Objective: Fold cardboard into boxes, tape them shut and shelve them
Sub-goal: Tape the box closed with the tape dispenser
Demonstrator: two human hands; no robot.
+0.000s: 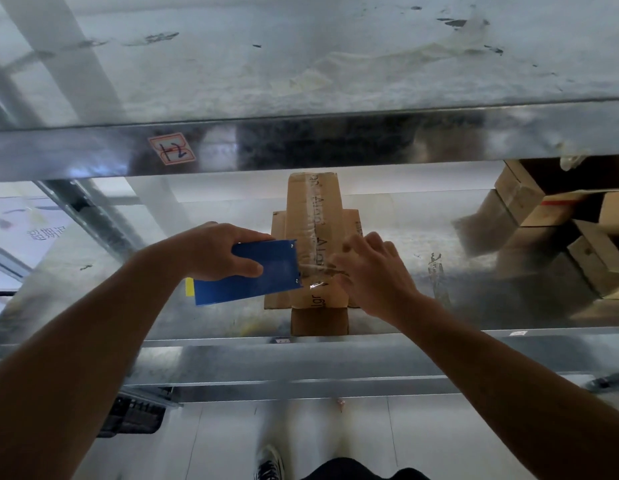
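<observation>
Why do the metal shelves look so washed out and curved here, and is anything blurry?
Head view: glare whitens the metal shelf around the cardboard box; the wide-angle lens bows the upper shelf edge; the right hand is smeared by motion blur, the left hand gripping the blue tape dispenser looks sharper.

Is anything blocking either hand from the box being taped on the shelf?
Nothing visible. The right hand touches the cardboard box, and the left hand holds the blue tape dispenser against it. The stacked boxes sit off to the right.
</observation>
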